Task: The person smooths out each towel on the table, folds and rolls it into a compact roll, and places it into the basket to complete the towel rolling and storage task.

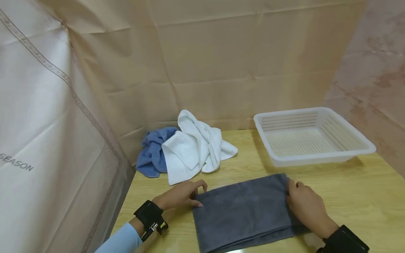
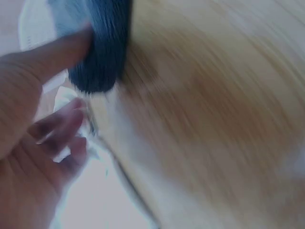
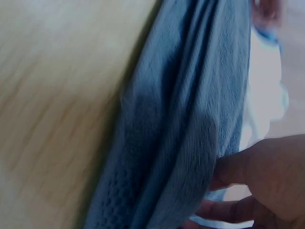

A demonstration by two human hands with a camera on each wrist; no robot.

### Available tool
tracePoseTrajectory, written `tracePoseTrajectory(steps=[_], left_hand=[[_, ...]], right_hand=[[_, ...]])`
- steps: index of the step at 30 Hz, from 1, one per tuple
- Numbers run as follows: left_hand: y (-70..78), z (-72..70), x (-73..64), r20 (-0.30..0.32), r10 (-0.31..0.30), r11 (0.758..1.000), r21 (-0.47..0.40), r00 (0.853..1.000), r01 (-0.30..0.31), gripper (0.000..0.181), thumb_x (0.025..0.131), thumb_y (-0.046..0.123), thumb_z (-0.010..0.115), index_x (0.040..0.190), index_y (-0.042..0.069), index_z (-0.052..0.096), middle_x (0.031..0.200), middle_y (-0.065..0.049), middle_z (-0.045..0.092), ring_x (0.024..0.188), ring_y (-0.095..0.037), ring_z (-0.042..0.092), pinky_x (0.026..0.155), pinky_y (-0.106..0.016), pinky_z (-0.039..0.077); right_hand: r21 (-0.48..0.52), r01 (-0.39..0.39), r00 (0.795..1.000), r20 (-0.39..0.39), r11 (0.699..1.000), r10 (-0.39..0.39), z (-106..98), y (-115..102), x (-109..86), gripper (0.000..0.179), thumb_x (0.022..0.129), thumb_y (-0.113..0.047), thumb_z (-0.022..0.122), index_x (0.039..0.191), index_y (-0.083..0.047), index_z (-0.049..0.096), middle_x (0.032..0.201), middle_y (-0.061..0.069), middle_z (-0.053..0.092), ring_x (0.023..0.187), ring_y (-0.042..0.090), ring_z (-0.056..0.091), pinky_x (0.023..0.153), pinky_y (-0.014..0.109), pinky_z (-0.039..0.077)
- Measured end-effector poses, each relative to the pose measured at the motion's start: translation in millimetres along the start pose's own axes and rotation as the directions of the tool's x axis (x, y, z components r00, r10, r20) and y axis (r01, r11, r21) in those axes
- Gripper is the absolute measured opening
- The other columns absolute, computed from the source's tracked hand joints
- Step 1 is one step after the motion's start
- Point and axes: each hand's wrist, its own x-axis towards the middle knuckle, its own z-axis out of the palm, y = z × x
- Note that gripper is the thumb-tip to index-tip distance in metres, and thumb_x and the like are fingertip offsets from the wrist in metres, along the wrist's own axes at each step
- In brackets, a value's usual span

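Head view: grey cloth [image 1: 242,209] stretches lengthwise left-to-right

Towels and a basket on a pale wooden table

From where I stand, the table [image 1: 354,196] shows a pale yellow-brown top with grain running through it; at its far left a blue towel [image 1: 153,153] lies crumpled, and just to the right of it, touching and partly covering it from this side, a white towel [image 1: 190,151] sits in a loose heap, one flap spread toward the near side; at the far right stands a white plastic basket [image 1: 326,158], upright, its walls perforated; nearer, in the middle, lies a dark grey cloth [image 1: 243,207], folded in layers, well apart from the blue towel.
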Motion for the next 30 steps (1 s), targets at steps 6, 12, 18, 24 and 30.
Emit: tracePoseTrajectory(steps=[6,12,18,24,30], left_hand=[[21.8,8.2,-18.5,-0.009,0.216,0.909,0.366,0.976,-0.198,0.045,0.076,0.061,0.078,0.111,0.035,0.07,0.13,0.001,0.051,0.106,-0.016,0.042,0.09,-0.032,0.039],[62.0,40.4,-5.1,0.068,0.335,0.871,0.357,0.94,-0.337,0.04,0.089,0.065,0.066,0.11,0.032,0.067,0.135,0.008,0.051,0.121,-0.009,0.042,0.099,-0.027,0.035],[91.2,61.3,30.1,0.085,0.302,0.828,0.471,0.95,-0.305,0.057,0.101,0.07,0.038,0.13,0.026,0.06,0.138,0.006,0.049,0.121,-0.007,0.043,0.103,-0.024,0.037],[95.3,53.6,47.7,0.099,0.265,0.79,0.548,0.959,-0.275,0.062,0.095,0.076,0.046,0.126,0.026,0.062,0.134,0.005,0.051,0.119,-0.008,0.047,0.109,-0.029,0.035],[96.5,55.8,42.1,0.161,0.37,0.802,0.442,0.915,-0.402,0.043,0.096,0.065,0.06,0.118,0.028,0.062,0.121,0.009,0.05,0.102,-0.003,0.04,0.09,-0.017,0.034]], right_hand=[[-0.036,0.193,0.981,0.026,0.981,-0.192,15,-44,26.1,0.021,0.086,-0.009,0.08,0.083,0.006,0.065,0.075,0.017,0.055,0.069,0.034,0.06,0.062,0.046,0.054],[-0.066,0.405,0.913,-0.03,0.912,-0.407,43,-61,85.6,0.014,0.092,0.0,0.073,0.099,0.011,0.069,0.089,0.022,0.061,0.083,0.039,0.063,0.069,0.048,0.056],[-0.067,0.44,0.894,0.131,0.896,-0.429,62,-64,143.2,0.03,0.102,-0.001,0.059,0.13,0.01,0.063,0.129,0.028,0.061,0.119,0.047,0.058,0.093,0.055,0.052],[-0.003,0.467,0.877,0.133,0.884,-0.462,54,-60,153.4,0.034,0.104,-0.003,0.058,0.136,0.006,0.06,0.137,0.026,0.059,0.125,0.047,0.056,0.099,0.056,0.048],[0.185,0.623,0.779,-0.059,0.76,-0.624,26,-48,79.9,0.028,0.089,-0.01,0.082,0.112,-0.014,0.066,0.106,0.001,0.058,0.091,0.017,0.059,0.074,0.033,0.053]])
